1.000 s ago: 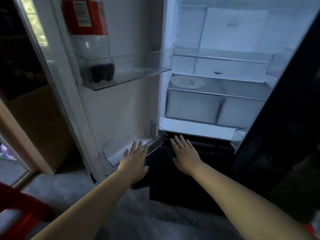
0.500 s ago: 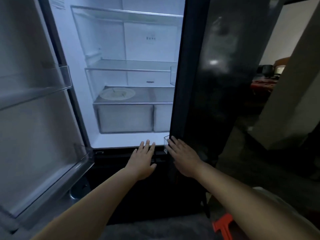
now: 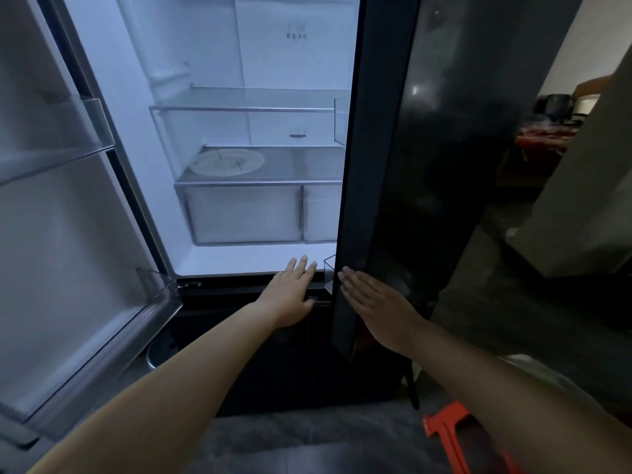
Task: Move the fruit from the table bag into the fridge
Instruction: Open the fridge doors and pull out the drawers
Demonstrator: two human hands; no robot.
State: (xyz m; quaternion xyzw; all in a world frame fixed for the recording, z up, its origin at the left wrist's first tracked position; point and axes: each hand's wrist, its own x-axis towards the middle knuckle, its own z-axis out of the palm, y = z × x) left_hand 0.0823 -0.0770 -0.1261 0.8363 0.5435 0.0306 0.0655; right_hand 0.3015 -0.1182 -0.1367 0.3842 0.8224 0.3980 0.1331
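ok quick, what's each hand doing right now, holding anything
Left hand: open, fingers straight, holding nothing.
Right hand: open, flat by the dark fridge door, holding nothing.

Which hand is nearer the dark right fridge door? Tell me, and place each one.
Right. The right hand lies open against the dark door, fingers at its inner edge, seemingly touching. The left hand is left of it, below the lit compartment.

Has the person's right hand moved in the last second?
Yes. The right hand went rightward, from below the white crisper drawer to the glossy black fridge door.
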